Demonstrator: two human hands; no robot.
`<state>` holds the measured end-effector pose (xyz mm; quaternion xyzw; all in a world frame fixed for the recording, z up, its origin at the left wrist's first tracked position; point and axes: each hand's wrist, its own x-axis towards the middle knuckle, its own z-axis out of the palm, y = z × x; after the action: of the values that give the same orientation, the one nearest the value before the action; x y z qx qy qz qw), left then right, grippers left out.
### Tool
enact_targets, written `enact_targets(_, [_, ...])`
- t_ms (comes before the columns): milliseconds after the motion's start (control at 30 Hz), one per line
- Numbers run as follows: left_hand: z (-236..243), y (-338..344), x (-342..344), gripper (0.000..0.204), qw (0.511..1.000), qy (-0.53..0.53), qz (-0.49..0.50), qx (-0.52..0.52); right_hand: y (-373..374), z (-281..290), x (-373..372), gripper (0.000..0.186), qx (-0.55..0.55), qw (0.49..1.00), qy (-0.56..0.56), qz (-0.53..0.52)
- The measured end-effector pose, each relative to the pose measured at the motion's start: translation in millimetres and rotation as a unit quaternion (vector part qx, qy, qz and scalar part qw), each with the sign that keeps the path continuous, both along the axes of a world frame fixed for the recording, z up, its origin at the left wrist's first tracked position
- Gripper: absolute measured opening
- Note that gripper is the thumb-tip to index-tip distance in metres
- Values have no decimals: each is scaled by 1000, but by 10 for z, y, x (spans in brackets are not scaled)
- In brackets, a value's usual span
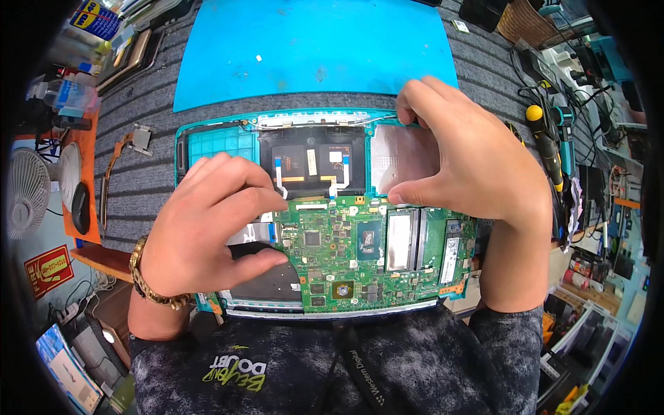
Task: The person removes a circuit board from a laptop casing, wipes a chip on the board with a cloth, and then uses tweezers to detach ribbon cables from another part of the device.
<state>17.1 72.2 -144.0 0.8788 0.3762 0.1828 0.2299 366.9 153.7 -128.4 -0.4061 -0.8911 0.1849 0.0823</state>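
Left hand: left hand at the circuit board's left edge; thumb and index finger spread, gap between the tips; contact with board unclear.
Right hand: right hand over the far right of the laptop base; thumb and fingers wide apart, fingertips partly hidden at the far rim; cannot tell if it's gripping.
Circuit board: green circuit board, lying in the near part of the base, below the thumb of the right hand.
Laptop base: teal laptop base, open, in front of the person's body.
Ribbon cables: two, white with blue ends, on the black panel beyond the board.
Blue mat: blue mat beyond the base, on grey striped cloth.
Left side: white fan, black mouse.
Right side: yellow-and-black screwdriver.
Wrist: gold-coloured bracelet, left.
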Motion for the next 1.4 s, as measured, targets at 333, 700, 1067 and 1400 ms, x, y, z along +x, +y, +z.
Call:
enact_targets(333, [25,-8,8,60,1000,0,-2,-4,-82,5,-71,68,11,999,-10,-28])
enact_targets(700, [29,-18,4,59,1000,7,-6,10,-96,3,-79,66,28,999,-13,-20])
enact_targets(1067, [-28,-22,16,53,999,-24,7,31,224,36,334,40,119,983,128,-49])
enact_targets(1400, [-120,71,-76,42,993,-92,-13,68,-621,57,1554,15,119,897,210,-370])
